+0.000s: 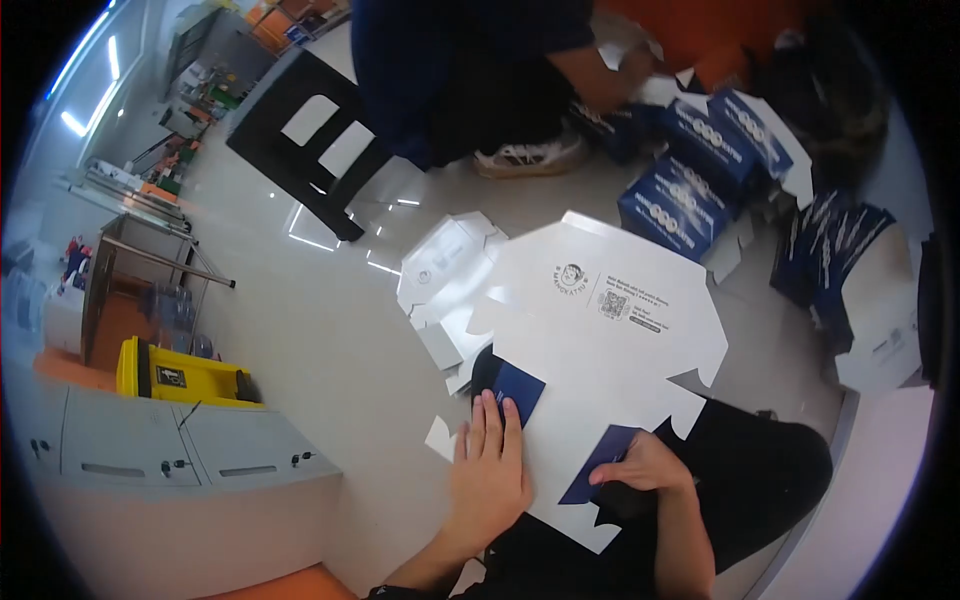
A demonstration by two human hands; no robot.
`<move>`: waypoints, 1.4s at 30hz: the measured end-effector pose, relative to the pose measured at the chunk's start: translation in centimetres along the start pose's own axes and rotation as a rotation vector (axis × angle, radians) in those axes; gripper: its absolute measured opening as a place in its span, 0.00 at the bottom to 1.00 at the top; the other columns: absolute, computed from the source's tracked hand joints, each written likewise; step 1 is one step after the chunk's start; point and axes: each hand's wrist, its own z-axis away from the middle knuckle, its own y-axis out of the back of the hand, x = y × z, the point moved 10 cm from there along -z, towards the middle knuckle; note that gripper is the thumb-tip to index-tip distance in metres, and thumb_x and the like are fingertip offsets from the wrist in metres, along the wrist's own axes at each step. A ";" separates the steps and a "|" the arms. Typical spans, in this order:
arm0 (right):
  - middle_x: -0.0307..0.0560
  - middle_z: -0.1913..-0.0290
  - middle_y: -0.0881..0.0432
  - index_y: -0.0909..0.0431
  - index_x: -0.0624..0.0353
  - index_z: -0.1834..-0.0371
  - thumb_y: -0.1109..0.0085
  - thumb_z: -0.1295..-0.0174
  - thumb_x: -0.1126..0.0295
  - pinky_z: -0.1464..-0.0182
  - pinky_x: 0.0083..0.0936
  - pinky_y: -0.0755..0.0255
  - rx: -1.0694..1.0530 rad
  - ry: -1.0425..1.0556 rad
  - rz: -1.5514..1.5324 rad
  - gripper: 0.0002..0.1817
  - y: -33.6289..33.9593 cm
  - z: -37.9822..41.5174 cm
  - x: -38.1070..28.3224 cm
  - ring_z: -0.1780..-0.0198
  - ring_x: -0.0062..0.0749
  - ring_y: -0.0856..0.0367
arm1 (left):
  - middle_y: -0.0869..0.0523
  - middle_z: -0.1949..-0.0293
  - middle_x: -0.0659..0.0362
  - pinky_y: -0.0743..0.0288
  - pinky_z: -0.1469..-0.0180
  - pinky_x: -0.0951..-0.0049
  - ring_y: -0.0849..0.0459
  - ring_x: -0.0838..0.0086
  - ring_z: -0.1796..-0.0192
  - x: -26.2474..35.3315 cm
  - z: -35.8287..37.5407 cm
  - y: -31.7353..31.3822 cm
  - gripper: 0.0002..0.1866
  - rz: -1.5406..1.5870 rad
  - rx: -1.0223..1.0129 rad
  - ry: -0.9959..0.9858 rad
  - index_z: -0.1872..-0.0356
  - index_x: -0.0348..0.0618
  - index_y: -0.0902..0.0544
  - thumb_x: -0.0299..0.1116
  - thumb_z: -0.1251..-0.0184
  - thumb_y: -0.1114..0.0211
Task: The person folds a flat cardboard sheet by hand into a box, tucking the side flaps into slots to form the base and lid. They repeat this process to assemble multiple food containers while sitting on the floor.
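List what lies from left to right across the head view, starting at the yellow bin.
Yellow bin → black stool → left hand pressed flat on the unfolded white carton sheet → right hand folding a blue flap → assembled blue boxes → stack of flat blue cartons.

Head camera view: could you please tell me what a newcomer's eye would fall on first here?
First, the big white flat carton sheet spread across the person's lap at centre, with the left hand pressed flat on its near edge and the right hand folding up a blue flap. Next, the blue printed boxes stacked on the floor at upper right, where another person crouches.
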 end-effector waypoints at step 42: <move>0.63 0.29 0.37 0.45 0.68 0.24 0.24 0.45 0.62 0.35 0.39 0.33 0.503 0.892 0.238 0.50 -1.2 12.0 -12.4 0.35 0.50 0.27 | 0.17 0.53 0.54 0.20 0.45 0.75 0.15 0.73 0.50 1.8 -4.9 4.9 0.22 1.879 0.613 0.175 0.44 0.34 0.30 0.19 0.36 0.30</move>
